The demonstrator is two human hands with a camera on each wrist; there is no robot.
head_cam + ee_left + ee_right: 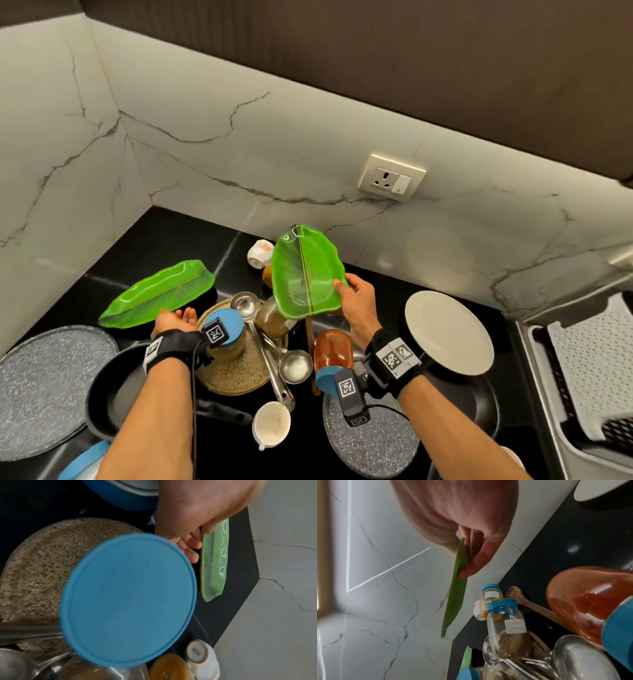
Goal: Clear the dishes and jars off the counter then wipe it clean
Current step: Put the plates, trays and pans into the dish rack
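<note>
Two green leaf-shaped plates are held above the black counter [191,240]. My left hand [178,317] [197,538] pinches the near end of the left leaf plate [161,294] [214,563], thumb on top and fingers beneath. My right hand [346,291] [467,555] grips the edge of the right leaf plate [305,274] [455,595], which is raised and tilted toward the wall. Below the hands stand a blue-lidded jar [224,329] [128,599] and small spice jars [506,628]; a red-brown jar [332,349] [590,601] lies on its side.
Steel ladles [245,305] lie across a woven mat [236,373]. A white plate [448,332], speckled grey plates [44,387], a black pan [113,387] and cups [272,425] crowd the counter. A dish rack [589,377] sits at the right. A wall socket [392,176] is behind.
</note>
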